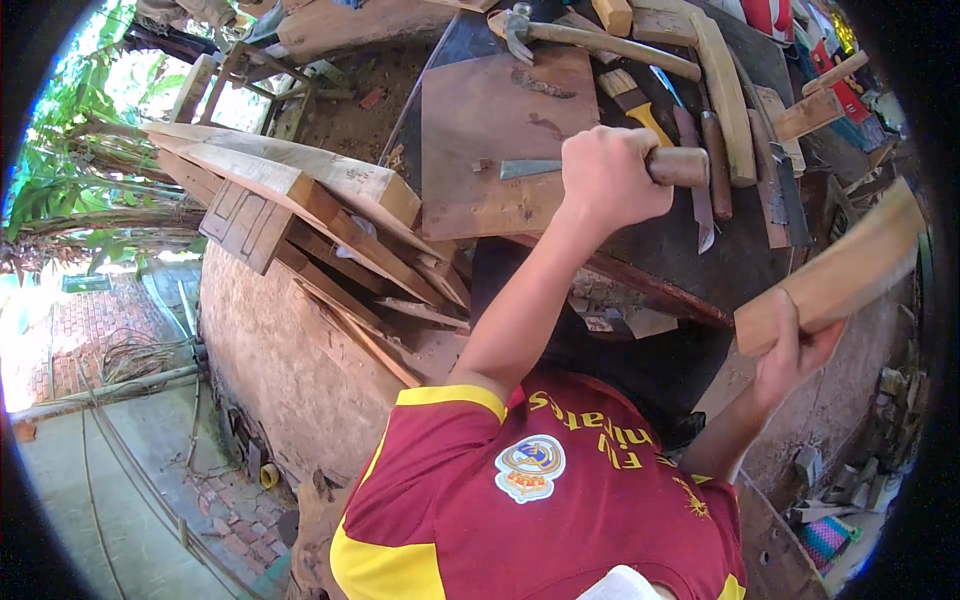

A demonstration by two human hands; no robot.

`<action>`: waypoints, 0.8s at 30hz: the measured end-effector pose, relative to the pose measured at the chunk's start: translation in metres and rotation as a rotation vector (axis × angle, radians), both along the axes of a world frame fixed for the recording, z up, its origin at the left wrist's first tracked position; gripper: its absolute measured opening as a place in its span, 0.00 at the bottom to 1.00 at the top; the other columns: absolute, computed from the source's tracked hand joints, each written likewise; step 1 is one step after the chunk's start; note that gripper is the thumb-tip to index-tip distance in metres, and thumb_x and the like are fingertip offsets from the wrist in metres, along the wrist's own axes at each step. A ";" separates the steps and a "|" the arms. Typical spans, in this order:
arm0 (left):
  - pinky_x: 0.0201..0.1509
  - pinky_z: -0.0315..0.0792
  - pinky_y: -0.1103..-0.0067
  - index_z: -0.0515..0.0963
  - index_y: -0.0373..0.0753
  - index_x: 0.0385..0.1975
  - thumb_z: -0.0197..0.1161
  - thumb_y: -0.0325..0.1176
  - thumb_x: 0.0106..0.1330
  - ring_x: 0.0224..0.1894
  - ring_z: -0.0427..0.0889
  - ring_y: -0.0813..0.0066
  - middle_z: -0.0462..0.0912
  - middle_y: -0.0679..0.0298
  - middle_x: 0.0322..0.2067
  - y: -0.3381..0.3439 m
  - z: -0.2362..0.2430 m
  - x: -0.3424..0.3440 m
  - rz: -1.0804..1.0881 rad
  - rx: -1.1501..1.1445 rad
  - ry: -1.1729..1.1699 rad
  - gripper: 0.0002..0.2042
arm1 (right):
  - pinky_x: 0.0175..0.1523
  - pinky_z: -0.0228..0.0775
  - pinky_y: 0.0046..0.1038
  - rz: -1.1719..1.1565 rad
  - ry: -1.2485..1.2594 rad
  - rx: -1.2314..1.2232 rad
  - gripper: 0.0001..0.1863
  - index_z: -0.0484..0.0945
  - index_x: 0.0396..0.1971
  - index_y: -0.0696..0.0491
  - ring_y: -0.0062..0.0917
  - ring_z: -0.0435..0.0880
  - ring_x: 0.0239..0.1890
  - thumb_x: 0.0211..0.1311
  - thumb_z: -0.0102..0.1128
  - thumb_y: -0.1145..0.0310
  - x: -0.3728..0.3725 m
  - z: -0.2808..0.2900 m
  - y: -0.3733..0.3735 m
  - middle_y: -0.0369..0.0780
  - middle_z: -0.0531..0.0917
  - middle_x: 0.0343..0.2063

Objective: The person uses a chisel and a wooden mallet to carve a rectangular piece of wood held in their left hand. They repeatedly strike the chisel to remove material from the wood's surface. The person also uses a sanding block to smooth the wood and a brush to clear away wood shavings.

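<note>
My left hand [610, 180] is wrapped round a chisel, with its round wooden handle [684, 167] sticking out to the right of the fist. The flat metal blade [532, 168] points left, over a reddish-brown wooden board [470, 115] on the dark bench. Small wood chips lie near the blade's tip. Off to the right, my right hand [795, 350] grips a thick wooden block [845, 270] by its lower end. The block is raised, apart from the chisel, and its far end is blurred by motion.
Beyond the board lies a claw hammer [605, 38]. A yellow-handled brush [640, 105], a knife [695, 180], a wooden-handled tool [716, 165] and a curved wood piece [726, 100] are right of it. Long timbers [300, 190] jut out at the left.
</note>
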State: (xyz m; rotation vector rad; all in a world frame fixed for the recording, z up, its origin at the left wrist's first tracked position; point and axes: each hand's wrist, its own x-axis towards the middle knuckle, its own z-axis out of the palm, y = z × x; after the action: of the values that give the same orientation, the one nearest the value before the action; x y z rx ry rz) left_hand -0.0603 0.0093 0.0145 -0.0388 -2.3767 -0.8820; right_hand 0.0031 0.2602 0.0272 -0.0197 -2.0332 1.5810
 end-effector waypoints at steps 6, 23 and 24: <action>0.25 0.73 0.67 0.76 0.43 0.14 0.67 0.40 0.37 0.21 0.79 0.55 0.76 0.57 0.15 0.016 0.006 -0.001 -0.050 0.063 0.053 0.09 | 0.57 0.70 0.36 -0.053 -0.004 -0.184 0.38 0.63 0.59 0.61 0.34 0.73 0.54 0.47 0.71 0.74 0.005 -0.001 0.026 0.48 0.71 0.55; 0.26 0.74 0.66 0.77 0.43 0.14 0.66 0.38 0.37 0.22 0.78 0.52 0.77 0.57 0.15 0.013 0.011 -0.008 0.023 0.115 0.031 0.08 | 0.56 0.70 0.34 0.129 0.204 0.859 0.34 0.67 0.55 0.61 0.38 0.77 0.53 0.47 0.73 0.72 -0.033 0.018 -0.050 0.50 0.76 0.50; 0.26 0.74 0.66 0.77 0.44 0.14 0.66 0.38 0.37 0.22 0.79 0.53 0.77 0.57 0.15 0.013 0.011 -0.006 0.019 0.101 0.023 0.08 | 0.55 0.71 0.33 0.098 0.168 0.880 0.35 0.66 0.56 0.61 0.37 0.77 0.53 0.47 0.73 0.73 -0.035 0.012 -0.038 0.50 0.76 0.51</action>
State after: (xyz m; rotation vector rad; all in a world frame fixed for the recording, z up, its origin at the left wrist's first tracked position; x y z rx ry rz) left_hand -0.0662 0.0218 0.0251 0.0139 -2.3040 -0.9861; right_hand -0.0317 0.2226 0.0393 0.5233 -2.4314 0.5927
